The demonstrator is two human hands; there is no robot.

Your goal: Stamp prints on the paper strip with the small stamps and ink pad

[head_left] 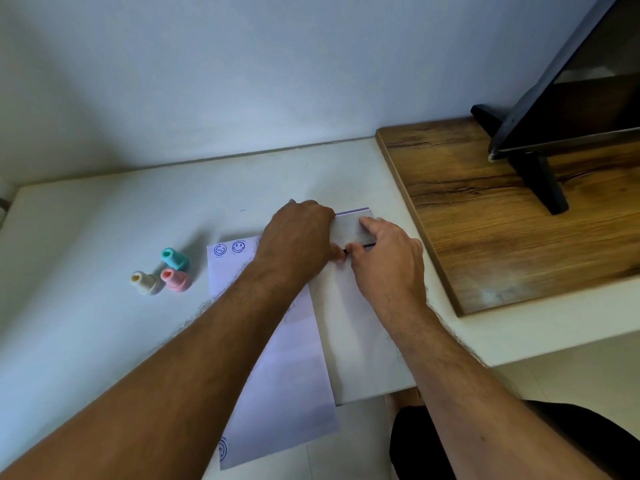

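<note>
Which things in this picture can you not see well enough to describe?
Head view only:
- Ink pad: both hands cover its near and left parts; open or shut is unclear.
- Paper strip: the left forearm hides its middle.
- Print at the paper's near end: cut by the paper's edge.
- Left hand fingertips: hidden.

Under my fingertips lies the ink pad [356, 227], a flat grey case with a purple far edge and dark near edge. Left of my fingers, three small stamps cluster together: teal stamp [175, 258] farthest, pink stamp [176, 279] nearer, cream stamp [147, 282] leftmost. The white paper strip [277, 358] runs beneath my wrists toward me, two blue smiley prints [229, 248] at its far end.
</note>
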